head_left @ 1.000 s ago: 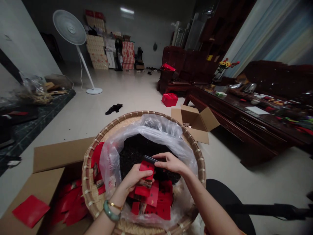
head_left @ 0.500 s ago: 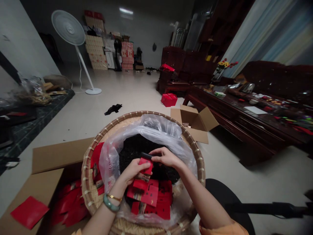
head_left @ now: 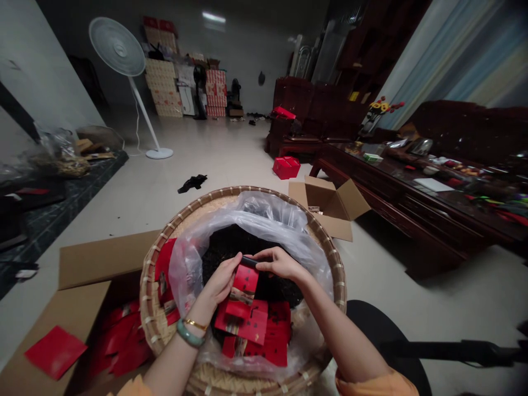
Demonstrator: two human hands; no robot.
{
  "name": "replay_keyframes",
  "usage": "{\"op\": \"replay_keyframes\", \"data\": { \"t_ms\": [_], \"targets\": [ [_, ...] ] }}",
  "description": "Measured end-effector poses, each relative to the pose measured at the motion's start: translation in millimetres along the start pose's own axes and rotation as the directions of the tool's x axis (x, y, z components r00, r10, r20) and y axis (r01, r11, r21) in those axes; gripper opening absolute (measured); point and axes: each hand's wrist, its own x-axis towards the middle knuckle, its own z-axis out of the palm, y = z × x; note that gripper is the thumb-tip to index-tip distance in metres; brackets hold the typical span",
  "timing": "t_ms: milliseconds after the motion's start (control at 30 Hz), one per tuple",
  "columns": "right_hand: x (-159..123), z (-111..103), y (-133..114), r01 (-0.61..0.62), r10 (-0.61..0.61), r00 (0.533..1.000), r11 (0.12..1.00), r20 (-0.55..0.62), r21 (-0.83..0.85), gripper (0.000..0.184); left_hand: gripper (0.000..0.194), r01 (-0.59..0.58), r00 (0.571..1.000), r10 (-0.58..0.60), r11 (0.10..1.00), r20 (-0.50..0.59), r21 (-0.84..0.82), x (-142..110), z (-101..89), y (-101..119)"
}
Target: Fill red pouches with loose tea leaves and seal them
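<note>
My left hand (head_left: 220,283) grips a small red packet (head_left: 245,283) upright over a clear plastic bag (head_left: 264,223) of dark loose tea leaves (head_left: 225,250). My right hand (head_left: 280,263) pinches a small black scoop (head_left: 248,261) at the packet's top edge. The bag sits in a round woven bamboo basket (head_left: 334,275). Several more red packets (head_left: 256,330) lie in the basket just below my hands. A green bangle and a gold bracelet are on my left wrist.
An open cardboard box (head_left: 78,297) with red packets stands at the left. Another open box (head_left: 330,206) lies on the floor beyond the basket. A white standing fan (head_left: 119,52), stacked cartons, dark wooden furniture and a long cluttered table (head_left: 433,203) surround the pale floor.
Both hands moved slightly away from me over the tea leaves. The red packet now stands more upright, with the black scoop at its top edge.
</note>
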Motion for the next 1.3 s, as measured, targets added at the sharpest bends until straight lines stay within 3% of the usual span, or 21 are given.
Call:
{"op": "replay_keyframes", "data": {
  "t_ms": [1300],
  "targets": [
    [0.3, 0.2, 0.7, 0.011, -0.011, 1.000, 1.000, 0.022, -0.011, 0.039, 0.030, 0.015, 1.000, -0.015, 1.000, -0.023, -0.004, -4.6, 2.7, 4.1]
  ]
}}
